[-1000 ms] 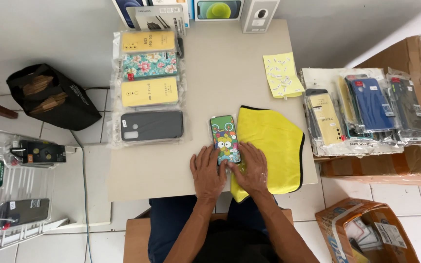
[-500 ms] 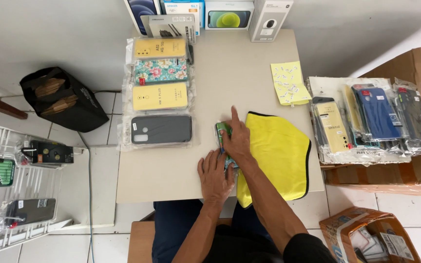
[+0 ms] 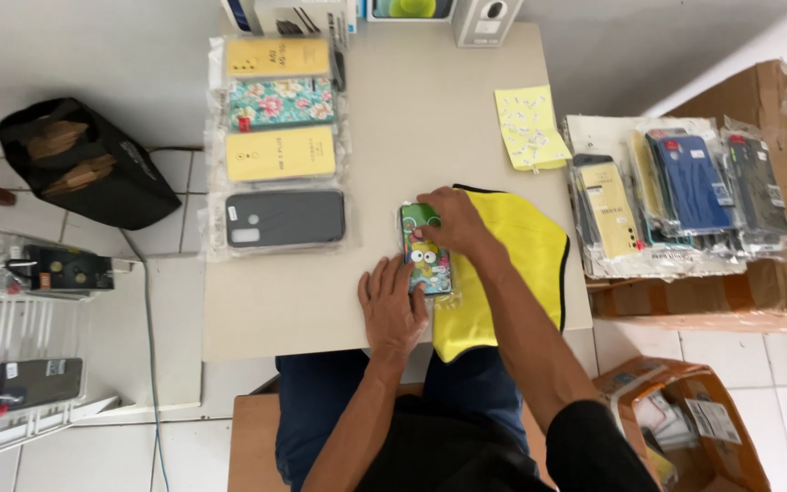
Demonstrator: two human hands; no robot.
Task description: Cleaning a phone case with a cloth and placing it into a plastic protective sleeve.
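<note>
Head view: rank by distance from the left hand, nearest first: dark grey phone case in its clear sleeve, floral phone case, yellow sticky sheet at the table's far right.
From the left hand:
1. Dark grey phone case in clear sleeve, just up-left, nearest in the row.
2. Floral phone case, two places farther up that left row.
3. Yellow sticky sheet, far right of the table.

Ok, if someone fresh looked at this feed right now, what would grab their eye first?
Probably the cartoon-printed phone case at the table's near middle, with the left hand at its lower end and the right hand on its top. Right beside it lies the bright yellow cloth, hanging over the table's front edge. Next, the column of four bagged cases on the left side of the table.
</note>
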